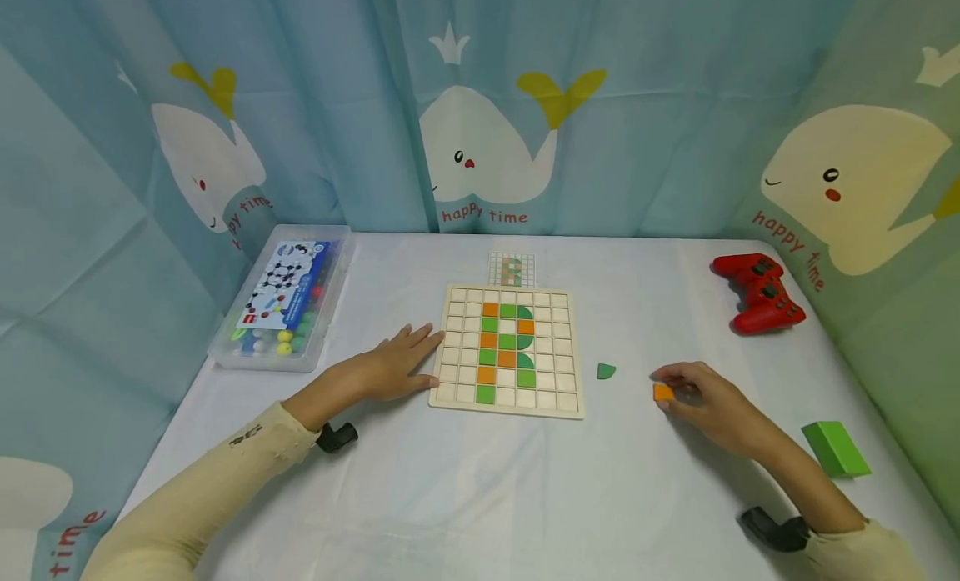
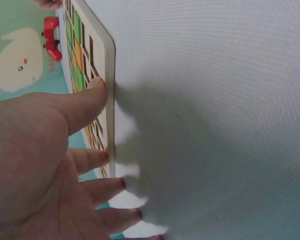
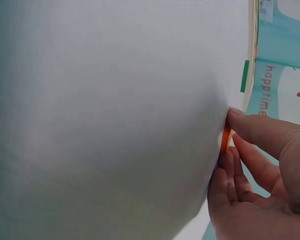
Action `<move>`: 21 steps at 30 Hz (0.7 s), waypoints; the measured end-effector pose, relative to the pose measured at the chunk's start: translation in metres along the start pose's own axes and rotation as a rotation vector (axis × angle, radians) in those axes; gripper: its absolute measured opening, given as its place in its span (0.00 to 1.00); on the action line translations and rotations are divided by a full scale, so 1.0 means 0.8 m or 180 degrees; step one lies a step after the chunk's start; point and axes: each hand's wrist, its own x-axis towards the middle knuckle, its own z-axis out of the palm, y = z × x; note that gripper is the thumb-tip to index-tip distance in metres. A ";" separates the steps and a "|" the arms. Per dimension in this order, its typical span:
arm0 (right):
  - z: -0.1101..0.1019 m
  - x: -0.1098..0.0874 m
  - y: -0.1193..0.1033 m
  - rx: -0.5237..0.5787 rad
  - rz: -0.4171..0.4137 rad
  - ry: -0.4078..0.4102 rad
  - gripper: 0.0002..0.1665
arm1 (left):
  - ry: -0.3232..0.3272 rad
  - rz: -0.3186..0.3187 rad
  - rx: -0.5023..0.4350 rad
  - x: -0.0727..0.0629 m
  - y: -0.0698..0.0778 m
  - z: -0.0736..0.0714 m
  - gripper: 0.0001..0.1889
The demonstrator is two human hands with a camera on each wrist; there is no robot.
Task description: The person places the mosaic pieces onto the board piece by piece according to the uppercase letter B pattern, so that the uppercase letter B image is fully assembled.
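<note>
My left hand [image 1: 393,366] rests at the left edge of a wooden grid board [image 1: 495,410], fingers spread and fairly straight. In the left wrist view the thumb touches the board's rim [image 2: 110,75]. Orange and green square tiles and dark green quarter-circle tiles sit in the board's cells. To the right of the board, my right hand [image 1: 708,402] pinches an orange square tile [image 1: 663,392] between thumb and fingers, at the table surface. A dark green quarter-circle tile [image 1: 606,371] lies on the cloth between board and right hand.
Behind the board lies a small pattern card [image 1: 512,269]. At the left stands a clear plastic case [image 1: 322,348] of coloured pieces. A red game controller [image 1: 761,293] is at the back right, a green block [image 1: 836,449] near the right edge. Whale-print curtains surround the white table.
</note>
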 end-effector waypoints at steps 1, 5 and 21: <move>-0.001 0.000 0.000 -0.0009 0.0000 -0.0017 0.25 | -0.0004 -0.0004 0.0002 -0.001 0.001 -0.001 0.44; -0.003 0.001 -0.001 -0.0066 0.0029 -0.0052 0.25 | 0.0001 0.0007 -0.0013 -0.002 0.001 -0.002 0.44; 0.000 0.013 -0.020 -0.0201 -0.0220 0.0091 0.21 | 0.0008 0.0027 0.0023 -0.001 -0.001 -0.002 0.44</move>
